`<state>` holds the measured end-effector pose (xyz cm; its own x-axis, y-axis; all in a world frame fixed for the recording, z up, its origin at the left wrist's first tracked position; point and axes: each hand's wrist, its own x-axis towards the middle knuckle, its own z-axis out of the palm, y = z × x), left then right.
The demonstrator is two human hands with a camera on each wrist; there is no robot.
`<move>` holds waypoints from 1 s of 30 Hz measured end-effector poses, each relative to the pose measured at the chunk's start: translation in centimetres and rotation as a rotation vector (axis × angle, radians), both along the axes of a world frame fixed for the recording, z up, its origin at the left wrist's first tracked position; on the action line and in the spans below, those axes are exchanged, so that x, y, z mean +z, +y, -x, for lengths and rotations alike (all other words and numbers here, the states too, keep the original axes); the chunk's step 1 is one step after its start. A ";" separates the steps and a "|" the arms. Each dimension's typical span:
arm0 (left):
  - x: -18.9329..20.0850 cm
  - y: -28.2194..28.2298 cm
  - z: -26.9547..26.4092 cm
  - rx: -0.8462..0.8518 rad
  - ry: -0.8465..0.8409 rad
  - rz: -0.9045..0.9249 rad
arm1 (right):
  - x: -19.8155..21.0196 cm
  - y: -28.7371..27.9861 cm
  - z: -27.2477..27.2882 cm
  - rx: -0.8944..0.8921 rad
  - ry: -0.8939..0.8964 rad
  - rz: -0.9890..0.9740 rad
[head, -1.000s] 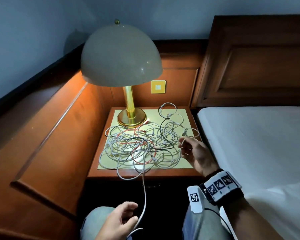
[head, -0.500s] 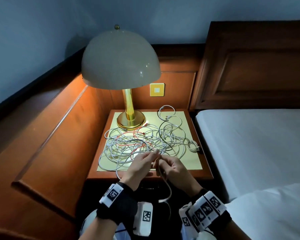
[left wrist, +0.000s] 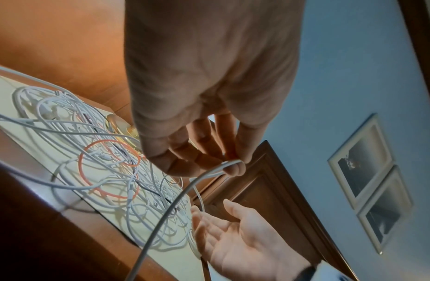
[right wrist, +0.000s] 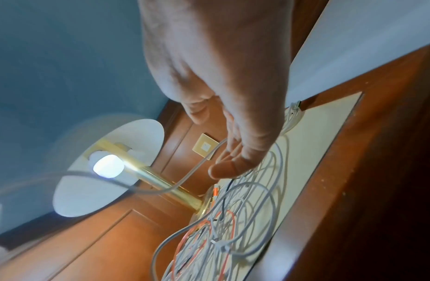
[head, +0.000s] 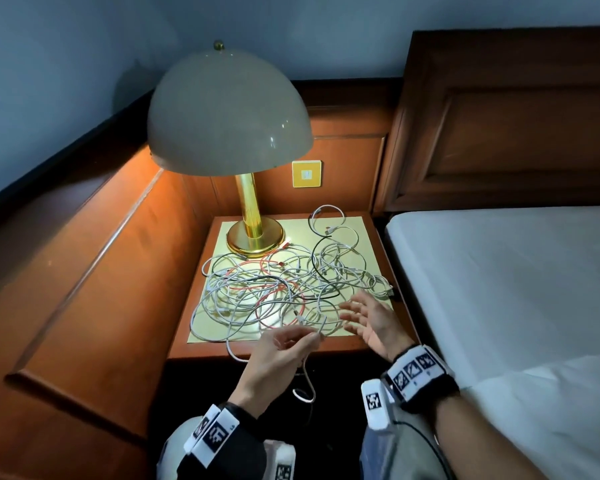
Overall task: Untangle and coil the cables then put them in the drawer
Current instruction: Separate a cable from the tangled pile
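Note:
A tangle of white, orange and black cables (head: pixel 284 285) (left wrist: pixel 100 169) (right wrist: pixel 223 237) covers the nightstand top (head: pixel 222 233). My left hand (head: pixel 284 348) (left wrist: pixel 209 163) hovers at the front edge and pinches a white cable (head: pixel 307 362) (left wrist: pixel 185 192) between thumb and fingertips; the cable's tail hangs down in front of the nightstand. Palm up with fingers spread, my right hand (head: pixel 364 317) (right wrist: pixel 233 157) sits just right of it above the pile's front right part and holds nothing. A white strand runs past its fingertips in the right wrist view. No drawer shows.
A gold lamp (head: pixel 253 233) with a cream dome shade (head: pixel 229 116) stands at the nightstand's back left. Wood panelling (head: pixel 94 289) runs along the left. The bed with white sheet (head: pixel 516 289) and its headboard (head: pixel 513 123) lie to the right. A wall switch (head: pixel 306 173) is behind.
My two hands were together on the cable half a second ago. Now the right hand has let go and moved right, open, while the left hand keeps the cable.

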<state>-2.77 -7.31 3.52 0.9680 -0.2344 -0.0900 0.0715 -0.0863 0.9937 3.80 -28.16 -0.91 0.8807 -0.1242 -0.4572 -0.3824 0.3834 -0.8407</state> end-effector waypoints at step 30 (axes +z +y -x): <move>-3.1 0.7 1.7 0.029 -0.013 -0.291 | 4.5 -0.5 2.9 -0.025 -0.339 0.110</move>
<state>-4.46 -6.59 0.44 0.9754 -0.1724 -0.1373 0.0660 -0.3659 0.9283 0.91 -28.69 3.63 0.9760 -0.1797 -0.1226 -0.0667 0.2893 -0.9549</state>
